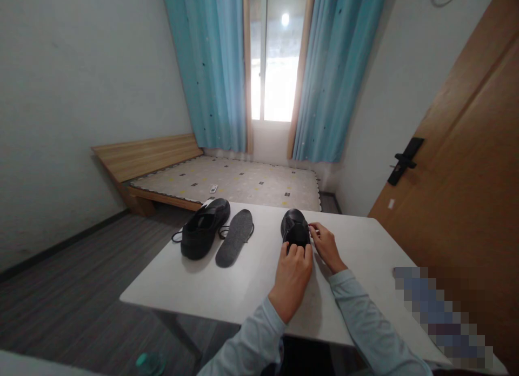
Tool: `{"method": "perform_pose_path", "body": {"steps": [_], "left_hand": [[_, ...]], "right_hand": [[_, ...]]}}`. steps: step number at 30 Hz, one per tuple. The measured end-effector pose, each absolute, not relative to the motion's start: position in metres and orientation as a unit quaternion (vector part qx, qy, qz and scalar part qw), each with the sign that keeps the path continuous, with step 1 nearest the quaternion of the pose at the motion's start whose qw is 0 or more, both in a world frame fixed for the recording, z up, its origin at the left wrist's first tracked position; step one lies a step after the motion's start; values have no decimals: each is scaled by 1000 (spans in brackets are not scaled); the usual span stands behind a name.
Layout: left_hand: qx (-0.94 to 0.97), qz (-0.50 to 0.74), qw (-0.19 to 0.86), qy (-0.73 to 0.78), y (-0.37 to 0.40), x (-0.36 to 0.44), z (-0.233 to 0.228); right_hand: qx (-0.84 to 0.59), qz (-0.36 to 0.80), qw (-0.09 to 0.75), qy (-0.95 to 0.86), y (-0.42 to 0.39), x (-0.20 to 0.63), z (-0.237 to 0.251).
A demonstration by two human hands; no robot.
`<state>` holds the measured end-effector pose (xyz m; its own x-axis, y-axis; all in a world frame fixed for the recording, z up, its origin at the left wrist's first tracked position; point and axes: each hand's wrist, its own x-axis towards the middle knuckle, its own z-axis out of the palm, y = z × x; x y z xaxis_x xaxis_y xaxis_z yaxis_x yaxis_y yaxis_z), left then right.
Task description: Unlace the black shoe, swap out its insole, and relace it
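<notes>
A black lace-up shoe (295,225) stands on the white table (251,284) in front of me, its toe pointing away. My left hand (292,276) grips its heel end, fingers curled over the rim of the opening. At the shoe's right side, near the lacing, the fingertips of my right hand (326,249) are pinched together. Whatever is between them is too small to make out. To the left, a second black shoe (203,233) rests with its laces loose. Beside that one lies a dark grey insole (235,240), flat on the tabletop, with a lace showing from behind it.
A low bed (251,179) with a patterned mattress stands beyond the table, a small white remote-like object (213,188) on it. A wooden door (458,149) is at right. A blurred-out item (438,316) lies at the table's right edge. A green-capped container (149,363) is below.
</notes>
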<state>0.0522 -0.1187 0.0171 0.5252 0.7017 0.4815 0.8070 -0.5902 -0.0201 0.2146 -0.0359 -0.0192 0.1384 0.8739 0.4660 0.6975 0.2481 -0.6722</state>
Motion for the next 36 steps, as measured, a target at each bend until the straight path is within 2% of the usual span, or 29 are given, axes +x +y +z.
{"method": "perform_pose_path", "body": {"steps": [18, 21, 26, 31, 36], "left_hand": [[-869, -226, 110, -426, -119, 50, 13], [-895, -207, 54, -390, -114, 43, 24], [-931, -183, -107, -298, -88, 16, 59], [-892, -235, -103, -371, -40, -16, 80], [-817, -324, -51, -475, 13, -45, 68]], "right_hand": [[-572, 142, 420, -690, -36, 217, -25], [-575, 130, 413, -694, -36, 217, -25], [-565, 101, 412, -708, -37, 216, -24], [-554, 101, 405, -720, -38, 216, -21], [-558, 100, 405, -717, -39, 214, -19]]}}
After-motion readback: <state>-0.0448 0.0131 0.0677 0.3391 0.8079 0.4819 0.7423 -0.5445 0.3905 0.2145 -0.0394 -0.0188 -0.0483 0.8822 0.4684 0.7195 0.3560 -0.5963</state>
